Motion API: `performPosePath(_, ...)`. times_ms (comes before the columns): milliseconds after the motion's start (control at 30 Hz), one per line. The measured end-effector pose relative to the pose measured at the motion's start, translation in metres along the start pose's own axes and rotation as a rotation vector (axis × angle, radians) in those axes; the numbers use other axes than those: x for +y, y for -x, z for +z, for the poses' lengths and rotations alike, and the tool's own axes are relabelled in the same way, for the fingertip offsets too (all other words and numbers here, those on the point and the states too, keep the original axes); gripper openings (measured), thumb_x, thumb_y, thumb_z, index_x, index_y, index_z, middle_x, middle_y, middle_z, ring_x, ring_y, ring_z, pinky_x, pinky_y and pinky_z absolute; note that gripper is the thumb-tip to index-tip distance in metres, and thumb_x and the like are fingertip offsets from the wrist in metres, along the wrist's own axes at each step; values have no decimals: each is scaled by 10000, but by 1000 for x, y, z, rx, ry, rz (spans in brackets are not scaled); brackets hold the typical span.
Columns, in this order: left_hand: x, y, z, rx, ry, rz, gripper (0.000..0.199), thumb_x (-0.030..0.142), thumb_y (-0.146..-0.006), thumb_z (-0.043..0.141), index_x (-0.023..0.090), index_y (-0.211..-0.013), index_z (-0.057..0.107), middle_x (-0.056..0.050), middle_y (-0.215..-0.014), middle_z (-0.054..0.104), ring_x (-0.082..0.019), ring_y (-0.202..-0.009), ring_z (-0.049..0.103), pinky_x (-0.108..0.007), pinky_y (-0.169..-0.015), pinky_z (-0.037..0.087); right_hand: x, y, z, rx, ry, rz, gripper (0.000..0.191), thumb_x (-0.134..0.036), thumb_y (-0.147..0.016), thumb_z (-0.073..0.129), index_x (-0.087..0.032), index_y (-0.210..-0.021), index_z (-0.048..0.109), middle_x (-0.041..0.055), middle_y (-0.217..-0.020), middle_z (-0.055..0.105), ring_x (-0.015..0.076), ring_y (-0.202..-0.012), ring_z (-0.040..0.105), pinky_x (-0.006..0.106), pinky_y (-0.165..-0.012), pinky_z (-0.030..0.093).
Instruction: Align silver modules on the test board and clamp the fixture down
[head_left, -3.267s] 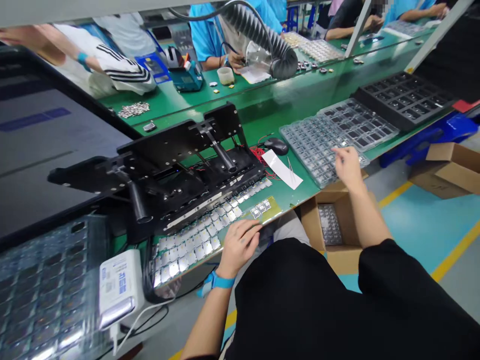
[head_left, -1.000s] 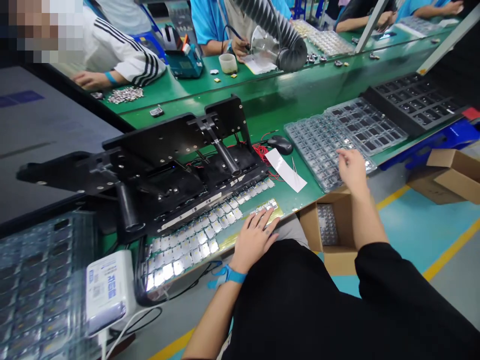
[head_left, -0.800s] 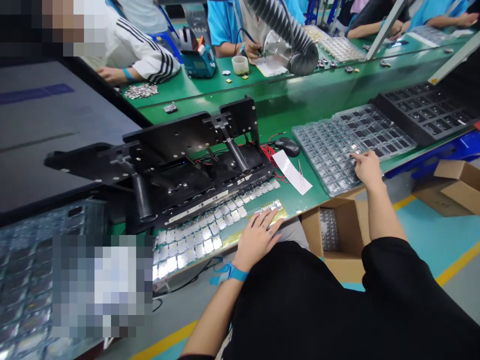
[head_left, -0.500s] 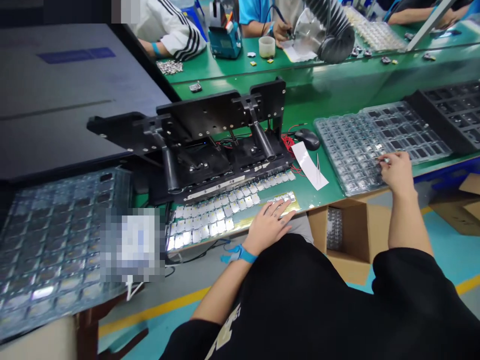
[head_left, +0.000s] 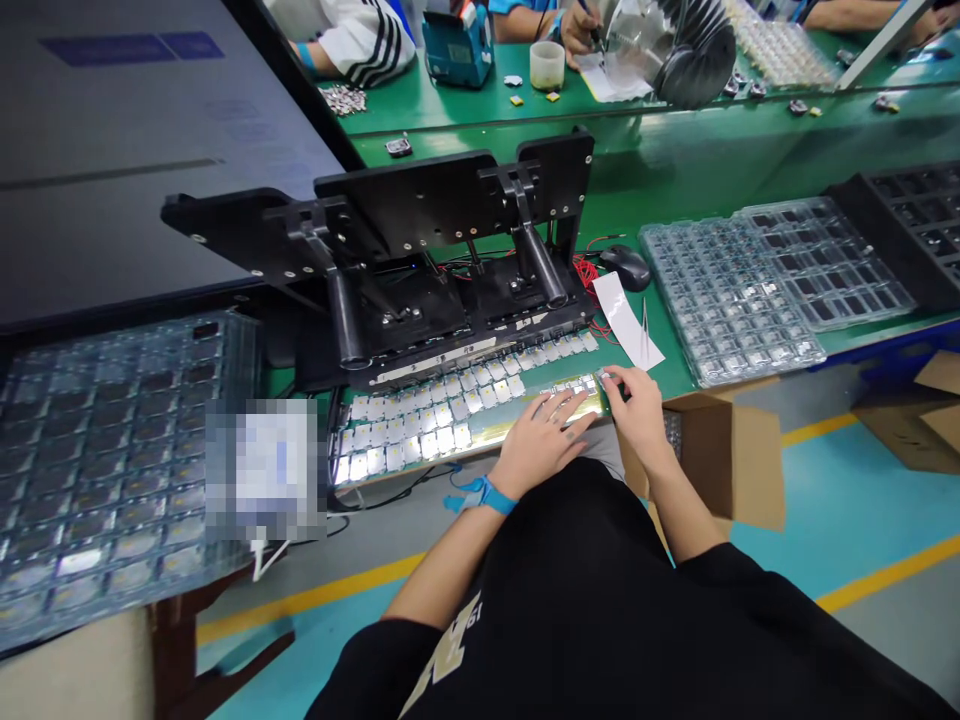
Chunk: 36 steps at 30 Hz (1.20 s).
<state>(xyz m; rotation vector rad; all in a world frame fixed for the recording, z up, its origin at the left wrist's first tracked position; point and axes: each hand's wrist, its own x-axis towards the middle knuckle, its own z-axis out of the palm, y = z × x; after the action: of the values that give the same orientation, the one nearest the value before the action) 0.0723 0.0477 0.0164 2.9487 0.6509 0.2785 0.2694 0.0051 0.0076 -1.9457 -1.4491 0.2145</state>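
My left hand, with a blue band at the wrist, rests spread on the yellow-taped strip at the table's front edge. Small silvery parts lie in a row just beyond its fingertips. At the right end of that row, my right hand pinches something small that I cannot make out between thumb and forefinger. Rows of flat square pieces lie left of my hands, in front of the black fixture. A white strip and tweezers lie beyond my right hand.
Clear trays of parts stand at the right, beside a black mouse. More trays and a monitor are at the left. An open cardboard box sits below the table edge. People work across the bench.
My right hand has moved left from the clear tray to the right end of the small parts' row. My left hand stays on the taped strip. The view has shifted slightly.
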Motion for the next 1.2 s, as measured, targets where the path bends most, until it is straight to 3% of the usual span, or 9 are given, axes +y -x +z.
performPosePath(400, 1, 1, 0, 14, -2, -11, 439, 444, -999, 503, 287, -1409, 520, -55, -1564, 445, -276, -1404, 441, -474, -1165, 372, 3, 4, 2, -17, 21, -70, 193, -358, -961, 576, -227, -1001, 712, 54, -978, 688, 237, -976, 608, 392, -873, 427)
performPosePath(533, 0, 2, 0, 27, -1, 0, 430, 439, -988, 525, 283, -1388, 550, -55, -1560, 454, -279, -1395, 450, -475, -1147, 394, 9, -2, -12, 35, -10, -68, 223, -342, -976, 538, -228, -1049, 715, 58, -989, 666, 201, -956, 624, 351, -866, 493)
performPosePath(633, -1, 2, 0, 36, -1, 0, 430, 431, -982, 539, 279, -1383, 561, -61, -1559, 458, -283, -1388, 461, -477, -1133, 407, 40, -30, -43, 161, 28, -18, 264, -312, -981, 492, -213, -1084, 714, 83, -1004, 636, 208, -964, 611, 365, -885, 508)
performPosePath(767, -2, 3, 1, 48, -4, 9, 445, 424, -971, 559, 278, -1391, 558, -64, -1569, 444, -289, -1387, 468, -480, -1126, 411, 121, -87, -105, 322, 221, 158, 332, -205, -923, 502, -161, -1172, 716, 125, -1008, 584, 238, -989, 549, 442, -985, 447)
performPosePath(900, -1, 3, 2, 54, 8, 19, 446, 422, -970, 560, 278, -1392, 559, -65, -1565, 449, -291, -1387, 467, -483, -1124, 415, 189, -125, -146, 270, 346, 303, 367, -67, -836, 499, -92, -1100, 753, 107, -857, 553, 197, -836, 468, 437, -947, 414)
performPosePath(1000, 0, 2, 3, 47, 9, 6, 424, 425, -981, 539, 280, -1379, 567, -59, -1563, 452, -288, -1387, 464, -479, -1128, 409, 209, -130, -155, 235, 348, 287, 348, -50, -828, 502, -73, -1051, 768, 88, -806, 528, 171, -777, 405, 396, -893, 403)
performPosePath(1200, 1, -1, 1, 23, -1, 1, 434, 460, -995, 507, 291, -1393, 542, -41, -1576, 432, -268, -1404, 440, -459, -1151, 364, 217, -123, -157, 202, 366, 232, 277, -74, -792, 623, -110, -1016, 783, 90, -836, 502, 185, -803, 399, 396, -869, 383)
